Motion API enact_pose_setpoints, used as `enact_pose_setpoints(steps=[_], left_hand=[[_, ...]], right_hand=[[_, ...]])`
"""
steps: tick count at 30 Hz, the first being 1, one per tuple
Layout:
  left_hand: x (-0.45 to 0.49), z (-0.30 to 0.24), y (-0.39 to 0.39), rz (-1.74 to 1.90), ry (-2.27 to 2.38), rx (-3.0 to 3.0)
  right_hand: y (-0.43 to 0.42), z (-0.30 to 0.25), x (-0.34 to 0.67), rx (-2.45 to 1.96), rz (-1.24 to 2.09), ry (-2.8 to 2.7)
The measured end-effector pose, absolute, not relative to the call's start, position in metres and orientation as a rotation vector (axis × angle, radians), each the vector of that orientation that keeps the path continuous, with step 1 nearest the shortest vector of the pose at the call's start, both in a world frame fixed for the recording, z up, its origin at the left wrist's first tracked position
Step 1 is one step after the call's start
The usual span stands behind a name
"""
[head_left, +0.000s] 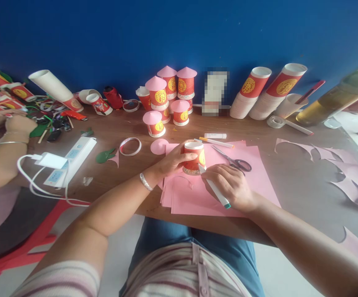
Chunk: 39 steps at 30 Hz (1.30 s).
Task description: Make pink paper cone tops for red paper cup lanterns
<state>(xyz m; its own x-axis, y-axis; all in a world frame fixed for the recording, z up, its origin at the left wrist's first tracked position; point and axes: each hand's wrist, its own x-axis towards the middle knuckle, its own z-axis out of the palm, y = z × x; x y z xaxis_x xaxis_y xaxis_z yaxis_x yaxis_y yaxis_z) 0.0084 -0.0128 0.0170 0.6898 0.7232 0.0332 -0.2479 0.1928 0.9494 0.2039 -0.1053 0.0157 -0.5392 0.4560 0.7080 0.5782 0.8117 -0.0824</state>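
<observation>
My left hand [179, 159] is wrapped round a red paper cup [194, 160] with a yellow emblem, held above the pink paper sheets [191, 202]. A patterned band runs round the cup's lower edge. In my right hand [233, 185] is a white marker [216, 190] with a green end, its tip at the cup's patterned band. Black-handled scissors [242, 165] lie on the paper just beyond that hand. Behind the cup are an orange-and-white marker [217, 142] and a white glue stick [215, 135].
Several red cups with pink cone tops [156, 88] stand by the wall. Stacked cups [243, 99] lean at right, near tape [276, 121] and a bottle [327, 101]. Left are a tape ring [130, 147], a power strip [74, 159] and another person's arm [2, 152]. Paper scraps [352, 181] lie right.
</observation>
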Motion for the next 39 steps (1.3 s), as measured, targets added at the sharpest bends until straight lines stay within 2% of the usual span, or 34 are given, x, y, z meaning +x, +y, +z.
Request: enact_pose_setpoints(steps=[39], left_hand=[[0.0061,0.0139,-0.0129,0.712,0.491,1.191]], right_hand=[[-0.1064,0.0175,0.2051,-0.764,-0.195,-2.248]])
